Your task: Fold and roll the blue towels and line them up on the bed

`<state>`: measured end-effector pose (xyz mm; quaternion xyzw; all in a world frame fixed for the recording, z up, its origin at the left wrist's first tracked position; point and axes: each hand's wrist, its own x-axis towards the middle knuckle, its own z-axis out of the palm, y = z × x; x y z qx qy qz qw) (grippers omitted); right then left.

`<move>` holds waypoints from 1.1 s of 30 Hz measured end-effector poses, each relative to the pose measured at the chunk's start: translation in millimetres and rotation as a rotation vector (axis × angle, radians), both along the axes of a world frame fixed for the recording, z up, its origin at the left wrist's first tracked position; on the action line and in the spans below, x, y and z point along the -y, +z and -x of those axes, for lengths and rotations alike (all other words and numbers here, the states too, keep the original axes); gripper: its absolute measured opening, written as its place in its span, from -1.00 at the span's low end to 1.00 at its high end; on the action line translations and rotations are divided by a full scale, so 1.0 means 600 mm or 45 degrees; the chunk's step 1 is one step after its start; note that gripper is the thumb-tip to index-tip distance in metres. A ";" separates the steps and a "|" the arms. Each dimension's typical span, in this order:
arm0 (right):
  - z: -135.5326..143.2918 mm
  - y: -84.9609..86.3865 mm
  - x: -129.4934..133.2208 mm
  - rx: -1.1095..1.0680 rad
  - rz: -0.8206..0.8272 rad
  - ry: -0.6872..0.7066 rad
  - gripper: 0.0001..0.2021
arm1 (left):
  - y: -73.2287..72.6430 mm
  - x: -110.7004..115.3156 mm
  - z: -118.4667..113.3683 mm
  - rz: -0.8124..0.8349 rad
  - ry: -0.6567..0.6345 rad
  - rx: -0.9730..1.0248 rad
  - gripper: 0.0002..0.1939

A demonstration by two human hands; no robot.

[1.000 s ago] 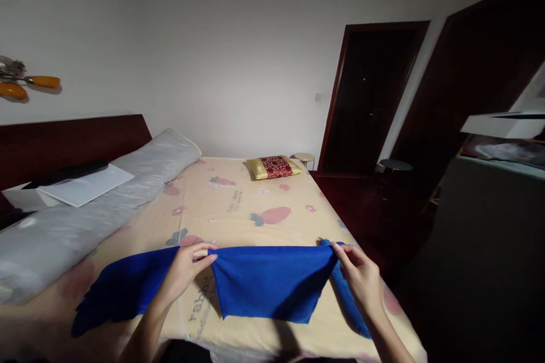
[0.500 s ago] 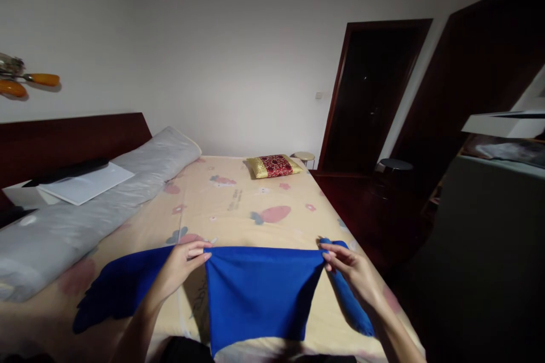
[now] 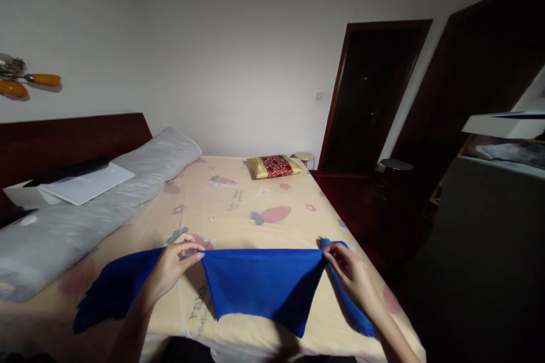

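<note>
A plain blue cloth [image 3: 259,283] hangs stretched between my two hands, its top edge pulled straight above the bed. My left hand [image 3: 172,264] pinches the cloth's upper left corner between thumb and fingers. At the upper right corner, my right hand [image 3: 347,264] has the same kind of pinch. Behind my left forearm lies a dark blue piece of fabric [image 3: 114,286] on the sheet. Close beside my right hand, partly hidden by it, rests a rolled blue cloth [image 3: 351,309].
The bed [image 3: 238,198] has a cream sheet with a strawberry print. A gold and red cushion [image 3: 275,166] sits at its far edge. Left is a long grey bedding roll [image 3: 102,215] carrying a white flat box [image 3: 87,181]. Stools [image 3: 395,165] and a dark cabinet [image 3: 489,227] stand right.
The cloth's lower edge has swung up and away from me, so less of its height shows. My left hand has shifted slightly left, drawing the top edge straighter.
</note>
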<state>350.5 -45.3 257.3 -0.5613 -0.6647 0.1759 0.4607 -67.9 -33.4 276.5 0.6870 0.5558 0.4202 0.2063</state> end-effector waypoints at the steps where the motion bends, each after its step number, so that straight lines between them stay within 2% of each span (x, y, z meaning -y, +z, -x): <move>1: -0.002 0.009 0.006 0.012 -0.033 0.025 -0.65 | 0.004 0.002 0.001 -0.020 -0.005 -0.013 -0.77; 4: -0.013 0.023 0.018 0.057 -0.079 0.039 -0.68 | 0.014 0.012 0.005 0.002 -0.051 -0.007 -0.76; 7: -0.028 0.027 0.026 0.063 -0.038 0.055 -0.70 | 0.021 0.027 0.013 0.101 -0.069 -0.007 -0.75; 11: -0.045 0.040 0.038 0.022 0.045 0.170 -0.75 | 0.032 0.050 0.024 0.133 -0.097 -0.116 -0.79; 14: -0.053 0.058 0.053 -0.054 0.130 0.263 -0.74 | 0.043 0.067 0.030 0.150 -0.180 -0.142 -0.83; 18: -0.056 0.073 0.075 -0.258 0.375 0.413 -0.70 | 0.055 0.087 0.039 0.203 -0.423 -0.108 -0.95; 20: -0.057 0.073 0.084 -0.353 0.493 0.503 -0.70 | 0.058 0.095 0.044 0.209 -0.583 -0.073 -0.97; 22: -0.058 0.070 0.087 -0.432 0.556 0.578 -0.69 | 0.059 0.098 0.048 0.202 -0.668 -0.033 -0.97; 28: -0.055 0.068 0.079 -0.537 0.644 0.650 -0.67 | 0.047 0.079 0.051 0.255 -0.452 -0.012 -0.94; 33: -0.036 0.063 0.056 -0.581 0.621 0.572 -0.67 | 0.025 0.050 0.025 0.437 -0.270 0.269 -0.77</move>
